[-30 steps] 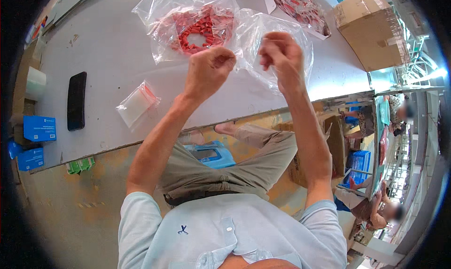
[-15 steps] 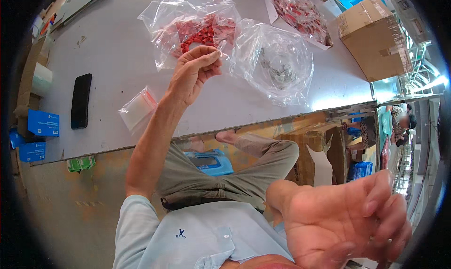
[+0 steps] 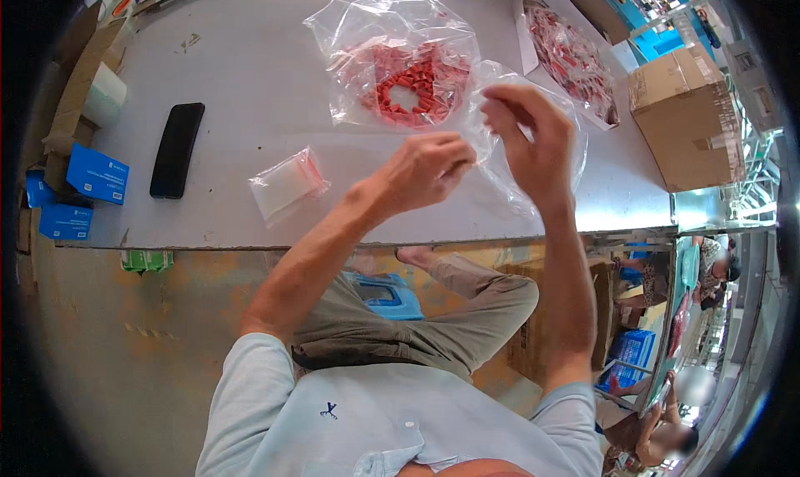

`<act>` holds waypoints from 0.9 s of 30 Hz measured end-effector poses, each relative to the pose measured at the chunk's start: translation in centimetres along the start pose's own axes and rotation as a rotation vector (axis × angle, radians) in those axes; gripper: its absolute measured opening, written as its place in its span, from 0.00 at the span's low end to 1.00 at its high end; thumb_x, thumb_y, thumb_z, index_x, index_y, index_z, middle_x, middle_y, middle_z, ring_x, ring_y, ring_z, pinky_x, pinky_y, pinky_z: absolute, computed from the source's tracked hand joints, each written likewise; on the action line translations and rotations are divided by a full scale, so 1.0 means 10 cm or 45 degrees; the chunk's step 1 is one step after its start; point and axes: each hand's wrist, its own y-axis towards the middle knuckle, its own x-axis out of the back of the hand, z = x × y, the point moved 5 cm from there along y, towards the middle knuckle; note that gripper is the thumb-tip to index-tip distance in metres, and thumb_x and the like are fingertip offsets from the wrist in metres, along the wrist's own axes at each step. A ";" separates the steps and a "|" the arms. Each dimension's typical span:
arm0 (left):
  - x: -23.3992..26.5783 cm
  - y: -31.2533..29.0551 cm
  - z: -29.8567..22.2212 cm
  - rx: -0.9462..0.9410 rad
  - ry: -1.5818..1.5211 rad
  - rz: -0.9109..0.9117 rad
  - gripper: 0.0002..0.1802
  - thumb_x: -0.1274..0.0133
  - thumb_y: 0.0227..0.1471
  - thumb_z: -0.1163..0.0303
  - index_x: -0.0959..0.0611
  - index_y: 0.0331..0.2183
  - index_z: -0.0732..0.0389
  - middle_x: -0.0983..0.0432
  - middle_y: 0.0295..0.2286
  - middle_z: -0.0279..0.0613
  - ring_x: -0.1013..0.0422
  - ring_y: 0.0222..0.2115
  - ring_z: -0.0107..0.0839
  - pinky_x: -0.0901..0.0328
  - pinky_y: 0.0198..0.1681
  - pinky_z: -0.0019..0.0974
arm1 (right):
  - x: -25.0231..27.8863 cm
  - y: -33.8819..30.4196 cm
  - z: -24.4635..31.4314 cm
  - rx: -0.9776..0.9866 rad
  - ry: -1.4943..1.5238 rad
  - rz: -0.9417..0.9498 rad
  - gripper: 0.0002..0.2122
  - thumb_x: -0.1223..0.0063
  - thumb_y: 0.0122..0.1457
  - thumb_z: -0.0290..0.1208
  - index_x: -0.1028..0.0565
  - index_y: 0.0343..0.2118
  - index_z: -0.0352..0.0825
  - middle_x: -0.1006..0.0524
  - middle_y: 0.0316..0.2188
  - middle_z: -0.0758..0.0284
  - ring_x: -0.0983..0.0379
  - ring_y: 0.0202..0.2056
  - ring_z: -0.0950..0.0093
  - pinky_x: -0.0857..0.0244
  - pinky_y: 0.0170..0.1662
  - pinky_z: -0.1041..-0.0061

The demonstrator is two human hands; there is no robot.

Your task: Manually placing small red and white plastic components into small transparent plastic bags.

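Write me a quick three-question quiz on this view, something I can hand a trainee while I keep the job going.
1. Multiple choice: What lies on the table to the left of the small clear packet?
a) a yellow cup
b) a black phone
c) a pair of scissors

2. True or false: The right hand is nearer than the left hand to the cardboard box at the table's right end.

3. Fill in the blank: The small pieces in the clear bag just beyond the left hand are ____ in colour.

Key: 1. b; 2. True; 3. red
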 end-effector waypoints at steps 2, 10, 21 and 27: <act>-0.04 -0.02 -0.05 -0.137 0.134 0.077 0.05 0.40 0.51 0.81 0.17 0.33 0.63 0.21 0.28 0.44 0.24 0.27 0.37 0.29 0.30 0.40 | -0.21 0.32 -0.45 0.017 -0.123 0.191 0.07 0.41 0.59 0.22 0.18 0.40 0.31 0.17 0.34 0.59 0.18 0.32 0.72 0.26 0.37 0.74; 0.00 -0.02 0.11 0.003 0.115 0.134 0.05 0.40 0.50 0.81 0.20 0.31 0.64 0.21 0.27 0.45 0.24 0.27 0.42 0.29 0.29 0.42 | -1.08 0.88 -1.18 0.165 -0.628 0.680 0.11 0.36 0.53 0.29 0.17 0.39 0.33 0.17 0.34 0.57 0.19 0.35 0.63 0.26 0.42 0.67; 0.00 0.03 0.17 0.038 0.159 0.135 0.05 0.41 0.50 0.81 0.21 0.31 0.64 0.21 0.28 0.46 0.23 0.28 0.46 0.27 0.31 0.44 | -1.43 0.87 -1.34 0.553 -0.819 0.728 0.09 0.44 0.55 0.27 0.18 0.39 0.36 0.20 0.36 0.58 0.22 0.36 0.56 0.26 0.39 0.59; 0.12 0.02 0.14 0.075 0.180 0.045 0.06 0.41 0.49 0.82 0.20 0.32 0.65 0.21 0.28 0.45 0.23 0.27 0.42 0.27 0.31 0.40 | -1.13 0.88 -1.08 0.303 -0.527 0.634 0.10 0.41 0.55 0.23 0.20 0.40 0.33 0.19 0.33 0.61 0.20 0.33 0.67 0.24 0.42 0.70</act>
